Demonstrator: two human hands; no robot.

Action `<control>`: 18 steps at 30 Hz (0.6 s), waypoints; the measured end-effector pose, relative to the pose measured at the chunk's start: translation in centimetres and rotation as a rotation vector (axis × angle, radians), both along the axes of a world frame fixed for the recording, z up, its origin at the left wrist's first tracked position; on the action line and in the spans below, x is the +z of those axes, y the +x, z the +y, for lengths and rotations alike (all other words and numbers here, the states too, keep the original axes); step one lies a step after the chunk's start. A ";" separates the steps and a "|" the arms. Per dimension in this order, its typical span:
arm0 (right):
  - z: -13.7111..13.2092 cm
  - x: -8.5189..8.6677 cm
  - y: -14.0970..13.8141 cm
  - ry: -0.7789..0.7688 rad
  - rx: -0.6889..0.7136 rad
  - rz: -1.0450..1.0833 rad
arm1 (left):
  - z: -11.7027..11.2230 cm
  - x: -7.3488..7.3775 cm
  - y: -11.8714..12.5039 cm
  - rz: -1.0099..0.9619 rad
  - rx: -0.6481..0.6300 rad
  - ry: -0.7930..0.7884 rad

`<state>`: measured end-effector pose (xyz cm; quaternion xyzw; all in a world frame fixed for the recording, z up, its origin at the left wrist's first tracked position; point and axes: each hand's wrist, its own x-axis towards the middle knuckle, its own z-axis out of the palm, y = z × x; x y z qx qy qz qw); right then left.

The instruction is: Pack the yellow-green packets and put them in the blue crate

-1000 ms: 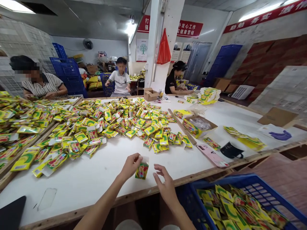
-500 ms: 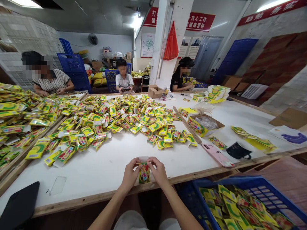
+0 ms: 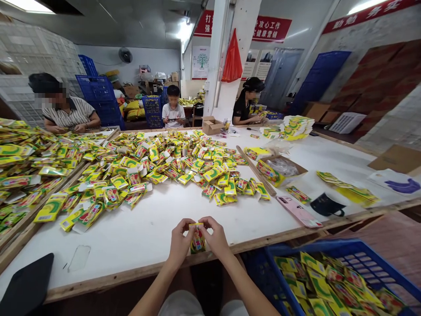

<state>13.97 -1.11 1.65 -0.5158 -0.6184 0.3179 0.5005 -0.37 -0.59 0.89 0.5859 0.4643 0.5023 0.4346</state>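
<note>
Small carton [image 3: 197, 240], yellow and green with red print: held upright between both hands just above the near edge of the counter [image 3: 158, 224]. It is pinched by the left hand [image 3: 180, 243] on its left side and by the right hand [image 3: 215, 239] on its right side; the fingertips of both are closed on the top end, where thumbs and forefingers nearly meet. Whether the top flap is tucked in cannot be told.

Pile of like cartons [image 3: 177, 164]: spread loosely across the middle of the counter, well apart from the hands. A further mass of flat cartons [image 3: 29, 175] is laid on the adjoining surface to the left.

Blue crate [image 3: 259, 267]: set below the counter edge at the right, part-filled with cartons.

Pink phone [image 3: 297, 210] and black cup [image 3: 325, 205]: placed near each other by the right edge of the counter. An open cardboard box [image 3: 279, 169] holding a clear bag is seen beyond them, beside a wooden strip [image 3: 256, 171].

Clear film piece [image 3: 78, 257]: laid flat at the near left, close to a black object [image 3: 26, 289].

Three other people are seated at the far side.
</note>
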 end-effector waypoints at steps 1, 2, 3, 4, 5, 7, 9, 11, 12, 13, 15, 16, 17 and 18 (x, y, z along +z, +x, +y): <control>0.2 0.0 -0.1 -0.022 -0.002 0.000 | 0.1 0.1 0.1 -0.001 0.009 -0.010; 0.4 0.0 -0.1 -0.043 -0.001 -0.001 | 0.2 0.1 0.2 -0.003 0.016 -0.017; 0.6 0.1 -0.1 -0.060 0.001 0.000 | 0.3 0.1 0.2 -0.007 0.021 -0.025; 0.7 0.1 -0.1 -0.074 0.004 0.002 | 0.3 0.1 0.3 -0.014 0.023 -0.030; 0.7 0.2 -0.1 -0.085 0.008 0.003 | 0.2 0.1 0.3 -0.020 0.024 -0.034; 0.5 0.4 0.1 -0.095 0.025 0.011 | 0.0 -0.1 0.2 -0.026 0.016 -0.026; 0.1 0.4 0.2 -0.093 0.065 0.031 | -0.4 -0.4 -0.1 -0.024 -0.007 0.010; -0.4 0.2 0.2 -0.096 0.113 0.069 | -1.0 -0.6 -0.3 -0.021 -0.037 0.053; -0.6 0.1 0.2 -0.099 0.135 0.092 | -1.2 -0.6 -0.4 -0.018 -0.052 0.069; -0.8 -0.1 0.1 -0.101 0.150 0.112 | -1.5 -0.6 -0.4 -0.009 -0.070 0.079; -1.0 -0.4 0.0 -0.097 0.150 0.123 | -1.7 -0.6 -0.5 0.030 -0.127 0.097; -1.2 -0.3 0.3 -0.086 0.124 0.110 | -1.5 -0.5 -0.5 0.061 -0.162 0.113; -1.5 -0.2 0.9 -0.070 0.076 0.085 | -1.0 -0.5 -0.7 0.099 -0.193 0.136; -2.0 0.1 1.9 -0.052 0.001 0.049 | -0.2 -0.4 -1.2 0.142 -0.205 0.165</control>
